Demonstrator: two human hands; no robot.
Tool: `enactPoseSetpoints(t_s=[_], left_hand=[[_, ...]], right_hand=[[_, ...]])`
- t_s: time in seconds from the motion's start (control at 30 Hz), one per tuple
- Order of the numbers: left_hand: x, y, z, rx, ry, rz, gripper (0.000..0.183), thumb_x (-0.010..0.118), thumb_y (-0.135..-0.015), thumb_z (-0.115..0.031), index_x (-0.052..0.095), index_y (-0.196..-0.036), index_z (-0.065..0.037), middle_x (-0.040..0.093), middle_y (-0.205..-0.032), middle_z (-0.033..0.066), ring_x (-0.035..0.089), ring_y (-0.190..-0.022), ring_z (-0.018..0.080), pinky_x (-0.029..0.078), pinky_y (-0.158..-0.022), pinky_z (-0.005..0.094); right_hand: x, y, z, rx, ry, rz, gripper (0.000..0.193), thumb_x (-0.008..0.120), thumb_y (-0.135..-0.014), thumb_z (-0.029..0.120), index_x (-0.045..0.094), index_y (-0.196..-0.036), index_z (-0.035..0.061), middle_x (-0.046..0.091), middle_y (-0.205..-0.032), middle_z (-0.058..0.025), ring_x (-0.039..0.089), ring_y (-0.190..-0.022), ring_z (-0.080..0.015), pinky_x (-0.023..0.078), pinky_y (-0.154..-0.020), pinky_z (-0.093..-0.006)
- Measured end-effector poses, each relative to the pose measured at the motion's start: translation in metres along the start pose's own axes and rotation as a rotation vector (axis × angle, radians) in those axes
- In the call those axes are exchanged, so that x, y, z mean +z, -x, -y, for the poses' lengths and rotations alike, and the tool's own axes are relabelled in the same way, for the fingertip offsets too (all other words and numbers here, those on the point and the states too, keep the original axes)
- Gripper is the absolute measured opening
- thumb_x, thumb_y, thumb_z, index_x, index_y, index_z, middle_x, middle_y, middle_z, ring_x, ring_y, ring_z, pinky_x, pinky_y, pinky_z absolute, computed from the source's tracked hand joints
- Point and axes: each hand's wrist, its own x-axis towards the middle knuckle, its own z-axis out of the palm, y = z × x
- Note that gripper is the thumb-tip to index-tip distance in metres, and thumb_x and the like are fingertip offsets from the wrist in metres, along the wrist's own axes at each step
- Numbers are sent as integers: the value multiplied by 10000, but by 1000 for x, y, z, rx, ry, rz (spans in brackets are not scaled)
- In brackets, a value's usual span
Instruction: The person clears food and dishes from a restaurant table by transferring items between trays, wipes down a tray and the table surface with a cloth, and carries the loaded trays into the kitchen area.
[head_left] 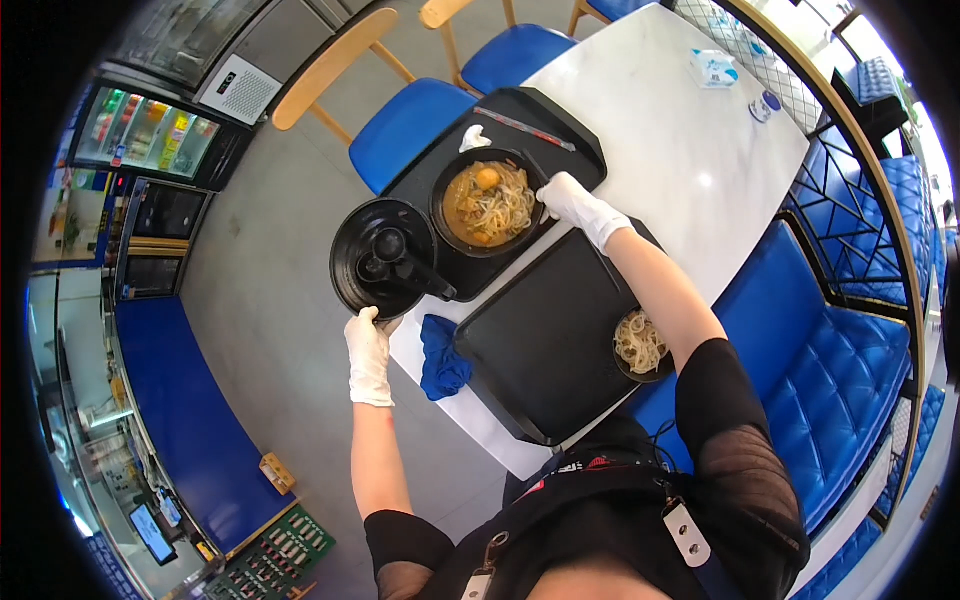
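My left hand (369, 358), in a white glove, grips the near rim of a black bowl (347, 262). Inside that bowl lie a black ladle (390, 246) and other dark pieces, hard to tell apart. My right hand (583, 208), also gloved, is closed at the right rim of a black bowl of noodle soup (447, 226), where a dark handle-like piece sticks up. Noodles (510, 205) and an orange yolk-like lump (487, 178) show in its broth. This soup bowl stands on the far black tray (575, 125); the left-hand bowl overhangs the tray's left end.
A second black tray (545, 335) lies nearer, with a blue cloth (442, 358) at its left. A smaller bowl of noodles (640, 345) is under my right forearm. Crumpled tissue (475, 138) and wrapped chopsticks (525, 130) rest on the far tray. Blue chairs (405, 125) and a bench (800, 370) flank the table.
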Motion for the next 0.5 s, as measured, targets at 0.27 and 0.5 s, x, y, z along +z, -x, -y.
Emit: enactPoseSetpoints(t_s=[0.27, 0.5], left_hand=[[4, 0, 28, -40, 8, 104, 347, 483, -858, -58, 473, -1161, 111, 587, -1142, 228, 620, -1013, 348, 553, -847, 464], [22, 2, 43, -33, -10, 121, 305, 492, -884, -87, 528, -1098, 126, 656, -980, 222, 683, -811, 307, 591, -704, 376]], right_hand=[[-27, -1, 4, -22, -46, -165, 251, 587, -849, 151, 599, -691, -44, 498, -527, -73, 474, -443, -189, 375, -449, -376], [-57, 8, 21, 89, 138, -201, 351, 578, -885, 275, 607, -649, 17, 543, -560, -64, 518, -510, -191, 409, -511, -363]])
